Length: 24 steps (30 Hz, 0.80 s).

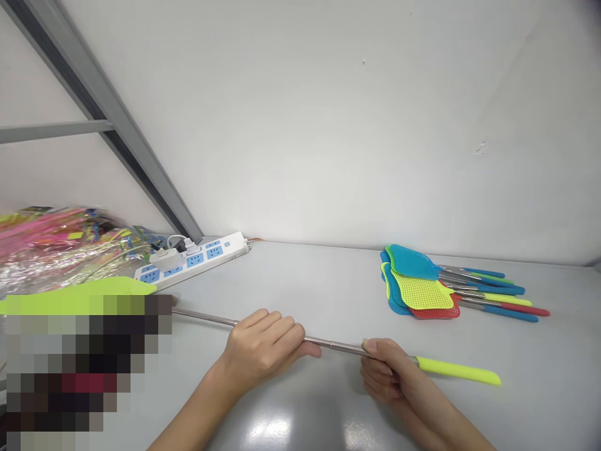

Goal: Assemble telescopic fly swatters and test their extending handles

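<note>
A telescopic fly swatter with a yellow-green handle (pixel 457 371) is stretched across the table, its metal rod (pixel 206 317) drawn out long. My left hand (pixel 267 344) is closed around the middle of the rod. My right hand (pixel 389 373) grips the rod just left of the handle, fingers wrapped and thumb on top. At the left lies a yellow-green swatter head (pixel 113 285), partly covered by a pixelated patch. That patch hides where the rod's far end meets the head.
Several fly swatters are piled at the right, with a blue head (pixel 413 262) on top and handles pointing right. A white power strip (pixel 225 249) with plugs stands at the back left, beside plastic-wrapped bundles (pixel 56 250). A grey metal post (pixel 136 138) slants behind.
</note>
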Available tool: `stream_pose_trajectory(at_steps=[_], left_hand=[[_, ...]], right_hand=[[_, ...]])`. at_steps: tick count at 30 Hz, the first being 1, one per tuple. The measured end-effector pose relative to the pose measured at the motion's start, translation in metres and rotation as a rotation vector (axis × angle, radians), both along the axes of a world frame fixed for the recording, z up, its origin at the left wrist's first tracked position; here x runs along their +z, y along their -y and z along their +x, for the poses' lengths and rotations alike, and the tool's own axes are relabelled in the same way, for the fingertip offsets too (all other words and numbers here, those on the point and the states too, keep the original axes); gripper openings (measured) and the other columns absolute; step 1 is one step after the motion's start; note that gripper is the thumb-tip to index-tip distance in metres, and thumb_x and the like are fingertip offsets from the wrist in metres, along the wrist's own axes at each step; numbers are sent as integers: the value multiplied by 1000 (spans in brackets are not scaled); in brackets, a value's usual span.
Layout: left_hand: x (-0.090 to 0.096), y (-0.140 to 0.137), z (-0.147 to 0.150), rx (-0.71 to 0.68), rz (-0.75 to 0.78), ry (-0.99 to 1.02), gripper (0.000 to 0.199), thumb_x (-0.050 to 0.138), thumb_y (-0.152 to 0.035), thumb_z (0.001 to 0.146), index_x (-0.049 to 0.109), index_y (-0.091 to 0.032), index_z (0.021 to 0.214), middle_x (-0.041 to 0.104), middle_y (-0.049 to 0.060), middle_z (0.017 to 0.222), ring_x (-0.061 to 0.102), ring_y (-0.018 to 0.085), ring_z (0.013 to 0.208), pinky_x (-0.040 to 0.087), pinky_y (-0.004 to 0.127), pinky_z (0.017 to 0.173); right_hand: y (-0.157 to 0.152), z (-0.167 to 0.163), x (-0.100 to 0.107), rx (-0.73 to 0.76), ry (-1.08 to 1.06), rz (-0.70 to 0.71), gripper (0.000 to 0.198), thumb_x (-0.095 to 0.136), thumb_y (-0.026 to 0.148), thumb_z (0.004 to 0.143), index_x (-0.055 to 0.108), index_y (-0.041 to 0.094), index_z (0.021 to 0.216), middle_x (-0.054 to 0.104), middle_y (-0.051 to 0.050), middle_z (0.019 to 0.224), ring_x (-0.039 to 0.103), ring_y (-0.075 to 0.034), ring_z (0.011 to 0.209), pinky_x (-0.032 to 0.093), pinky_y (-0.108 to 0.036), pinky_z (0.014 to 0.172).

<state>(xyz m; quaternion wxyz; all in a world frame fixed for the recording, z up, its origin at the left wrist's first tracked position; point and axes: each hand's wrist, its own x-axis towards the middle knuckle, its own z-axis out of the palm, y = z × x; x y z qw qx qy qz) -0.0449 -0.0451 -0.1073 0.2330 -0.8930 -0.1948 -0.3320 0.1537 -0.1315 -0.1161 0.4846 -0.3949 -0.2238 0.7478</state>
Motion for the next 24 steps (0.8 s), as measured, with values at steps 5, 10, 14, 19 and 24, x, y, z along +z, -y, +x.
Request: stream_pose_trajectory(at_steps=[5, 10, 14, 19, 24], left_hand=[[-1, -2, -4, 9, 3, -4, 33, 51, -41, 76, 44, -18, 53, 36, -6, 44, 31, 8, 42, 23, 24, 45], [0, -3, -6, 10, -3, 0, 34, 49, -40, 78, 44, -18, 52, 35, -6, 44, 31, 8, 42, 23, 24, 46], [2, -3, -7, -1, 11, 5, 34, 49, -39, 78, 44, -17, 52, 35, -6, 44, 31, 8, 42, 23, 24, 45], [3, -4, -8, 0, 27, 2, 34, 50, -40, 77, 44, -18, 52, 35, -6, 44, 30, 8, 41, 23, 24, 45], [3, -5, -10, 1, 32, 0, 33, 50, -40, 77, 45, -18, 52, 35, -6, 44, 29, 8, 42, 23, 24, 45]], right_hand=[[-1, 2, 0, 19, 29, 20, 39, 47, 32, 78, 25, 18, 49, 16, 8, 47, 10, -7, 43, 9, -26, 44], [-2, 3, 1, -5, 39, 1, 39, 50, 33, 76, 25, 19, 49, 16, 8, 47, 10, -7, 43, 9, -26, 44], [-3, 4, 0, -12, 61, 11, 42, 54, 35, 73, 25, 19, 48, 17, 8, 46, 10, -6, 43, 8, -26, 44], [-3, 8, 2, -2, 95, 33, 43, 55, 38, 71, 23, 19, 48, 16, 8, 46, 10, -6, 43, 8, -27, 45], [-3, 11, 2, 8, 93, 51, 42, 53, 34, 74, 23, 19, 49, 16, 8, 47, 11, -6, 44, 9, -27, 46]])
